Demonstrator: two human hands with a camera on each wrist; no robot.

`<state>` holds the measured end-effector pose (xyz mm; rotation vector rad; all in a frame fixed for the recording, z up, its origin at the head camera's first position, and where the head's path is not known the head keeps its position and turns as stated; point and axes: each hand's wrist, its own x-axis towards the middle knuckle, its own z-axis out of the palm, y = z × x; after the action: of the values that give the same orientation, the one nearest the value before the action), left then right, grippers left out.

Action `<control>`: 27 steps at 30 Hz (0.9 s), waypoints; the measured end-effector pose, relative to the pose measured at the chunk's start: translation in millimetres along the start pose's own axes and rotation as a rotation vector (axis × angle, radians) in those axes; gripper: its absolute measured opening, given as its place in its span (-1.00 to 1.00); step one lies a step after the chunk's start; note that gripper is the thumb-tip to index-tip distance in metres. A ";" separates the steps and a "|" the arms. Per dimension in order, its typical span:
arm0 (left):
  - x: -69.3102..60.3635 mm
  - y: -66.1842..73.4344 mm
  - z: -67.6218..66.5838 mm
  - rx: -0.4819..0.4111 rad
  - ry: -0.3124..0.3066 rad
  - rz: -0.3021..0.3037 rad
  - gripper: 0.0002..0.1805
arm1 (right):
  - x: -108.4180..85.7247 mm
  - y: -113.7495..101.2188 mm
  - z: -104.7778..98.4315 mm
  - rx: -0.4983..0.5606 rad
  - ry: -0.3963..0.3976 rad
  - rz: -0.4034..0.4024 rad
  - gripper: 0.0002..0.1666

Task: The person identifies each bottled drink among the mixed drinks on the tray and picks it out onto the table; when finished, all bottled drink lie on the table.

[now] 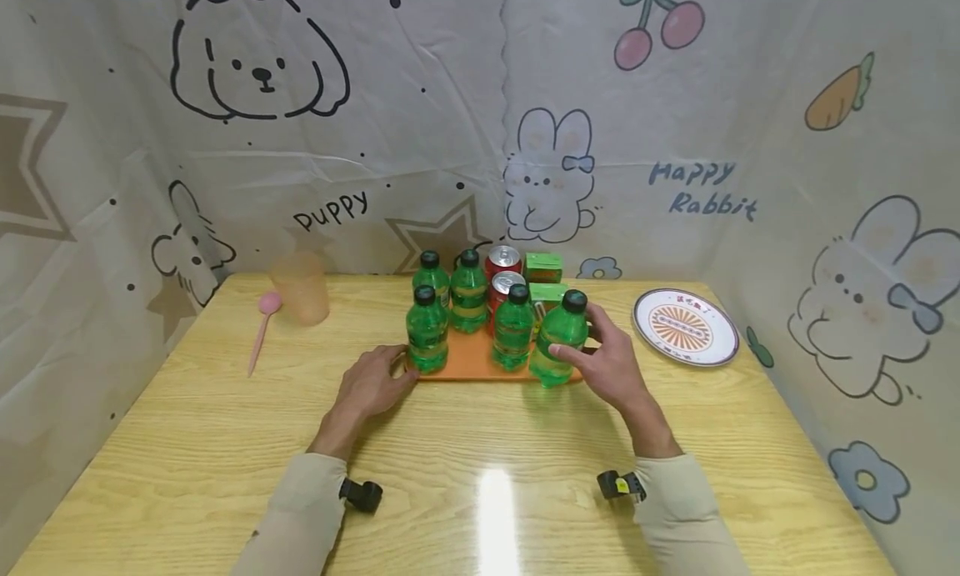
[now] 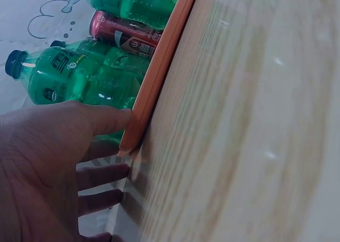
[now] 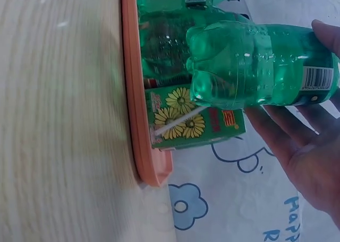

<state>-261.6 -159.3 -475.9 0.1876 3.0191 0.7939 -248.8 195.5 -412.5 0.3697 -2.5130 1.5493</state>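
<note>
An orange tray (image 1: pixel 468 368) holds several green bottles, two red cans (image 1: pixel 503 260) and two green boxes (image 1: pixel 543 267). My right hand (image 1: pixel 611 362) grips a green bottle (image 1: pixel 558 338), slightly tilted, over the tray's right front part; in the right wrist view that bottle (image 3: pixel 260 64) is in front of a flower-printed box (image 3: pixel 191 122). At the tray's front left corner, my left hand (image 1: pixel 371 384) touches the edge, beside a standing bottle (image 1: pixel 427 330). The left wrist view shows the left hand (image 2: pixel 48 162) with its thumb against the tray rim (image 2: pixel 154 85) and its fingers extended.
A white plate (image 1: pixel 686 328) with an orange pattern lies to the right of the tray. To the left stand a translucent peach cup (image 1: pixel 302 289) and, beside it, a pink spoon (image 1: pixel 262 326). Printed cloth hangs behind the table and at both sides.
</note>
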 end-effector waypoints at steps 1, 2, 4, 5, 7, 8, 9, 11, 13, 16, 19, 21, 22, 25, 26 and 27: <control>-0.1 0.1 0.2 0.000 -0.002 -0.002 -0.37 | -0.9 -0.4 1.1 0.007 -0.005 -0.001 -0.17; -0.1 0.1 0.4 0.000 -0.004 -0.003 -0.37 | -1.8 -0.9 2.5 0.011 -0.011 -0.004 -0.18; -0.3 0.3 0.7 0.000 -0.008 -0.005 -0.36 | -3.8 -2.2 5.3 0.018 -0.024 -0.006 -0.19; -0.3 0.3 0.9 0.000 -0.010 -0.006 -0.36 | -4.7 -2.4 6.6 0.020 -0.029 -0.006 -0.20; -0.5 0.7 0.9 -0.004 -0.015 -0.007 -0.35 | -6.5 -2.4 9.1 0.022 -0.042 -0.006 -0.20; -0.6 0.6 0.8 -0.005 -0.015 -0.005 -0.35 | -7.3 -2.2 10.2 0.024 -0.049 -0.005 -0.20; -0.7 0.6 0.5 -0.005 -0.015 -0.002 -0.35 | -8.2 -1.8 11.1 0.025 -0.055 -0.004 -0.20; -1.2 0.6 -0.2 -0.009 -0.012 -0.002 -0.35 | -9.6 -0.1 12.7 0.026 -0.069 -0.007 -0.19; -1.3 0.3 -0.6 -0.011 -0.010 -0.004 -0.35 | -11.4 1.7 13.4 0.024 -0.083 -0.006 -0.18; -1.5 0.2 -0.9 -0.016 -0.010 -0.006 -0.36 | -14.6 4.6 13.5 0.006 -0.100 -0.003 -0.20; -1.6 0.4 -0.9 -0.017 -0.012 -0.002 -0.36 | -18.4 7.8 12.7 -0.022 -0.111 0.001 -0.22; -1.6 0.6 -0.8 -0.017 -0.014 -0.001 -0.36 | -20.7 10.1 12.1 -0.044 -0.117 -0.002 -0.22; -1.6 0.6 -0.6 -0.018 -0.015 -0.001 -0.36 | -21.6 11.3 11.9 -0.053 -0.117 -0.003 -0.21; -1.3 0.9 0.0 -0.017 -0.011 0.001 -0.36 | -23.7 14.3 10.9 -0.062 -0.116 -0.006 -0.21; -1.2 1.1 0.1 -0.020 -0.009 0.000 -0.36 | -24.1 15.2 10.6 -0.063 -0.113 -0.006 -0.21; -1.1 1.3 0.3 -0.021 -0.006 0.001 -0.36 | -24.3 15.6 10.2 -0.063 -0.111 -0.007 -0.21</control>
<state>-260.3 -158.2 -475.6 0.1912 3.0040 0.8228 -230.3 196.1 -436.9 0.4670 -2.6342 1.4817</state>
